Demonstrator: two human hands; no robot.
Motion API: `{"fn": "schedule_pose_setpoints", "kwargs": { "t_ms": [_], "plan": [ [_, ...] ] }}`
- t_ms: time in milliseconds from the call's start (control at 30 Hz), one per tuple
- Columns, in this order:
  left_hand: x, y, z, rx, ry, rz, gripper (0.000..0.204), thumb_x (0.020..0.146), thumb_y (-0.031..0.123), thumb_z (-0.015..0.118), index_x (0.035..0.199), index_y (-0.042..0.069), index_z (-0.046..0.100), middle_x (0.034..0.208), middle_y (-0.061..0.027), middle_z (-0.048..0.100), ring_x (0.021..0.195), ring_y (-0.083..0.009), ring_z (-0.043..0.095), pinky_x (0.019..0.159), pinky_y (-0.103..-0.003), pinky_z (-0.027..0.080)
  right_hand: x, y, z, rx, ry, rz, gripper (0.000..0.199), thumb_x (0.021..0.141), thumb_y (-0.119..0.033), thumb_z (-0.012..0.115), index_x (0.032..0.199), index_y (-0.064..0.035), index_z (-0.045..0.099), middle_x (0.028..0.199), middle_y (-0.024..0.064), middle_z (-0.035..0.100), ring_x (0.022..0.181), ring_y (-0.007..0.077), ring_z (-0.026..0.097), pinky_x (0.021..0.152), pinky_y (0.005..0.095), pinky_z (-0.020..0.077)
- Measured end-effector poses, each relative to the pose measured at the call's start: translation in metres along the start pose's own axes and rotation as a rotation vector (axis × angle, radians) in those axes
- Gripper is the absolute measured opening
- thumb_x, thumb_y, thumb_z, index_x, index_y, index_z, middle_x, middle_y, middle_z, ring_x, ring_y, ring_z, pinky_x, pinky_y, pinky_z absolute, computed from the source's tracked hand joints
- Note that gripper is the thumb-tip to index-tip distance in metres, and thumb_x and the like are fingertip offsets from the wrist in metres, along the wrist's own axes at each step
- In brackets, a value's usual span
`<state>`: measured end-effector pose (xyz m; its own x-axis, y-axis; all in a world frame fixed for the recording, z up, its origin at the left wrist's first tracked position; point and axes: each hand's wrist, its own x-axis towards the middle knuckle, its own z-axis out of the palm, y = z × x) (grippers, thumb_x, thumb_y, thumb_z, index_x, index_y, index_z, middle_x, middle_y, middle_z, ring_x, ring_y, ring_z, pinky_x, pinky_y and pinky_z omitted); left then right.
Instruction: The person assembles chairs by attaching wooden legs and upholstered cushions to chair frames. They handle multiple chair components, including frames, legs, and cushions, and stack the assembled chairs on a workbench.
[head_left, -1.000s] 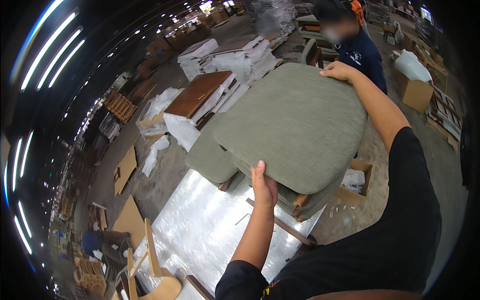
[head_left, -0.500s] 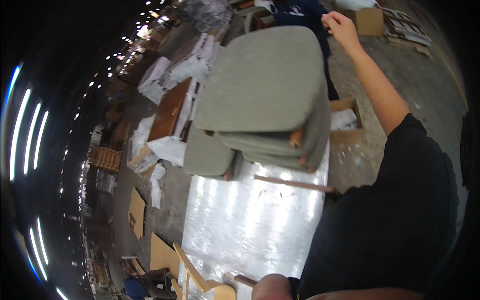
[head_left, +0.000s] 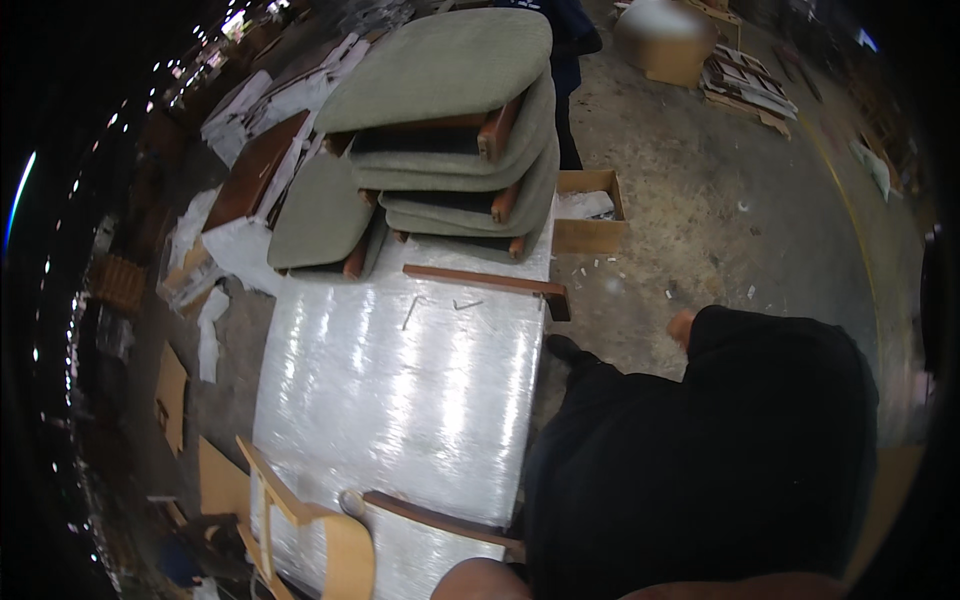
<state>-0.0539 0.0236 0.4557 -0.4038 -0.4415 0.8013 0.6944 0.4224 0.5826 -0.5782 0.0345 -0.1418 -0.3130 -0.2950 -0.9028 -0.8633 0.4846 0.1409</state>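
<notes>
My right hand point(head_left: 681, 328) hangs low beside my black sleeve, over the concrete floor. Only part of it shows, and its fingers are too hidden to read. My left hand is out of view. Grey-green padded seats with brown wooden frames form a stack point(head_left: 450, 75) on a surface wrapped in clear film point(head_left: 380, 390). Left of it lies another padded seat point(head_left: 320, 210). In front of the stack rests a brown wooden bar point(head_left: 480, 280) with a short end piece. Close by are thin bent metal pieces point(head_left: 412, 310), resembling hex keys.
A person in dark blue point(head_left: 565, 40) stands behind the stack. An open cardboard box point(head_left: 590, 235) sits on the floor to its right. Pale wooden furniture point(head_left: 345, 555) and a brown rail point(head_left: 430, 520) are at the near end. Wrapped brown furniture point(head_left: 255, 175) stands left.
My right arm, stretched out past the stack before, has come down and back beside my body. The view has shifted, so the stack appears farther up and left.
</notes>
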Motion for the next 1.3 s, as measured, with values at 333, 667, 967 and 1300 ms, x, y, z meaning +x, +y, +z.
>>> {"fn": "schedule_pose_setpoints", "kwargs": {
  "t_ms": [333, 667, 967, 1300],
  "plan": [
    [-0.053, 0.046, 0.057, -0.203, 0.032, -0.246, 0.086, 0.11, 0.059, 0.023, 0.136, -0.013, 0.062, 0.13, -0.0261, 0.069, 0.12, -0.0356, 0.069, 0.109, -0.043, 0.051, -0.078, -0.211, -0.007, -0.101, -0.485, -0.175, 0.043, 0.107, -0.037, 0.049, 0.119, -0.0016, 0.071, 0.106, 0.0163, 0.077, 0.098, 0.0303, 0.076, 0.085, 0.0541, 0.0612],
    [-0.273, 0.019, 0.054, 0.098, 1.162, -0.474, 0.098, 0.108, 0.069, 0.016, 0.134, -0.012, 0.063, 0.13, -0.0292, 0.069, 0.124, -0.0399, 0.068, 0.109, -0.048, 0.052, -0.177, -0.346, -0.034, -0.989, -0.373, -0.631, 0.031, 0.091, -0.016, 0.067, 0.107, 0.0086, 0.075, 0.097, 0.0212, 0.076, 0.08, 0.0342, 0.076, 0.067, 0.047, 0.0647],
    [-0.578, -0.25, 0.325, -0.055, 2.735, -1.171, 0.078, 0.105, 0.07, 0.042, 0.131, 0.002, 0.07, 0.126, -0.0184, 0.071, 0.103, -0.0277, 0.069, 0.089, -0.042, 0.055, -0.197, -0.408, 0.007, -1.225, -0.483, -0.824, 0.026, 0.092, -0.012, 0.06, 0.101, 0.0068, 0.075, 0.09, 0.0177, 0.076, 0.071, 0.0293, 0.075, 0.064, 0.04, 0.0621],
    [-0.569, -0.175, 0.418, -0.458, 2.632, -0.679, 0.087, 0.101, 0.077, 0.043, 0.137, 0.0, 0.065, 0.136, -0.0189, 0.066, 0.118, -0.0312, 0.063, 0.1, -0.044, 0.05, -0.323, -0.512, 0.21, -0.561, -0.214, -1.127, 0.052, 0.101, -0.042, 0.064, 0.128, 0.0023, 0.062, 0.098, 0.0165, 0.075, 0.064, 0.021, 0.071, 0.06, 0.0334, 0.0594]
  ]
}}
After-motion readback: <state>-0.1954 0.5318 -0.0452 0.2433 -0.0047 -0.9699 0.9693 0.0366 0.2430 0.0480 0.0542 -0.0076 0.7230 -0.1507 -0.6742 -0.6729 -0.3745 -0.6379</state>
